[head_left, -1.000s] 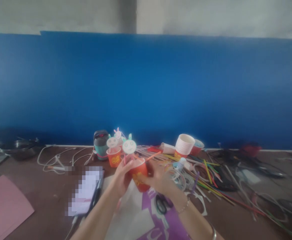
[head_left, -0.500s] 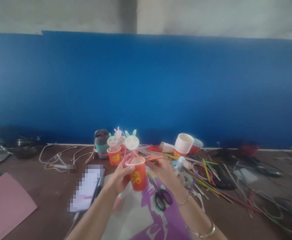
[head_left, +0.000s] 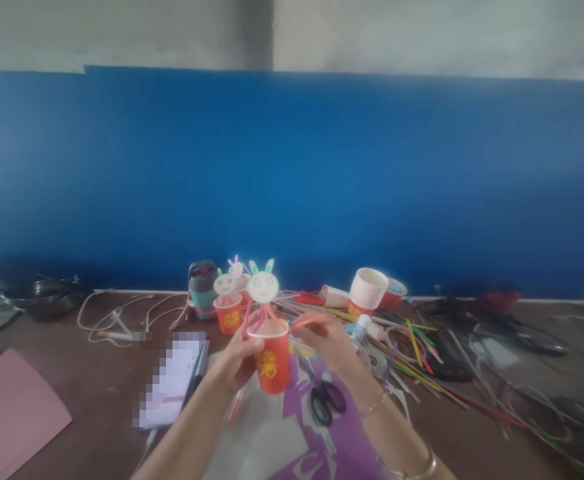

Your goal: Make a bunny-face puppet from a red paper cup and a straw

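An orange-red paper cup (head_left: 275, 363) with a yellow print is held at its left side by my left hand (head_left: 239, 353). Above its rim stands a white rabbit face (head_left: 263, 287) with green ears, with pink strips below it. To the right of the cup, my right hand (head_left: 325, 337) pinches an orange strip (head_left: 307, 321) near the rim. Black-handled scissors (head_left: 328, 401) lie on purple cut paper (head_left: 345, 440) below my right hand.
Behind on the left are a second rabbit cup (head_left: 230, 313) and a grey-green bottle (head_left: 203, 290). Stacked cups (head_left: 367, 290) and scattered coloured strips (head_left: 417, 373) lie to the right. A phone (head_left: 175, 380) and pink paper (head_left: 15, 417) are on the left.
The cup in my left hand has shifted slightly down and left. My right hand stays beside it with the orange strip.
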{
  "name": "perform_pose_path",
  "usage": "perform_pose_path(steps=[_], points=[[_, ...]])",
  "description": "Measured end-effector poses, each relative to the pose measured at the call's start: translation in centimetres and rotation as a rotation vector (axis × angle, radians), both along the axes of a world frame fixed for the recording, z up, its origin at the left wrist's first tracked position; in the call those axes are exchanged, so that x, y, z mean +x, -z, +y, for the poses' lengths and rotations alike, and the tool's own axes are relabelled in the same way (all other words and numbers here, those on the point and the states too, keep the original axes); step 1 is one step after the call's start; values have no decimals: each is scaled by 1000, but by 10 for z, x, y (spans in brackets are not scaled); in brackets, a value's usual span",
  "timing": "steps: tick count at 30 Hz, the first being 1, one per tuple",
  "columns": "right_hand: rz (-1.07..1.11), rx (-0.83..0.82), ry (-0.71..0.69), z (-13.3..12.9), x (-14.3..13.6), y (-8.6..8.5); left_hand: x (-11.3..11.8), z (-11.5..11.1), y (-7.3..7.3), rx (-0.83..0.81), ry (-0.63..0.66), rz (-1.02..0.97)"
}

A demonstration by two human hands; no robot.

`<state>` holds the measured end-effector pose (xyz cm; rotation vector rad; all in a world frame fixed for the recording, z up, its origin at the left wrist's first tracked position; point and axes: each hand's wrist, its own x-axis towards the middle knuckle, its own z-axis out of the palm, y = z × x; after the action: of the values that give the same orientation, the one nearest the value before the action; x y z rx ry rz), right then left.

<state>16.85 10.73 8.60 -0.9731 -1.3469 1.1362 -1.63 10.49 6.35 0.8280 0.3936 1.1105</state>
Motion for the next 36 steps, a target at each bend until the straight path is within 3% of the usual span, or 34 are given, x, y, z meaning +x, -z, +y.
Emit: perform_pose_path(steps=[5, 14, 21, 26, 36], points=[[-30, 16, -59, -3, 0, -3, 0, 0, 0, 0, 32, 14], [-133, -162, -299, -6, 17, -13, -2, -3, 4, 21, 112, 94], [-17, -89, -208, -3, 19, -7, -4, -1, 0, 28, 96, 75], [-67, -222, -279, -5, 16, -9, -2, -1, 2, 11, 60, 62], [14, -195, -287, -7, 11, -9, 0, -3, -3, 43, 89, 63]])
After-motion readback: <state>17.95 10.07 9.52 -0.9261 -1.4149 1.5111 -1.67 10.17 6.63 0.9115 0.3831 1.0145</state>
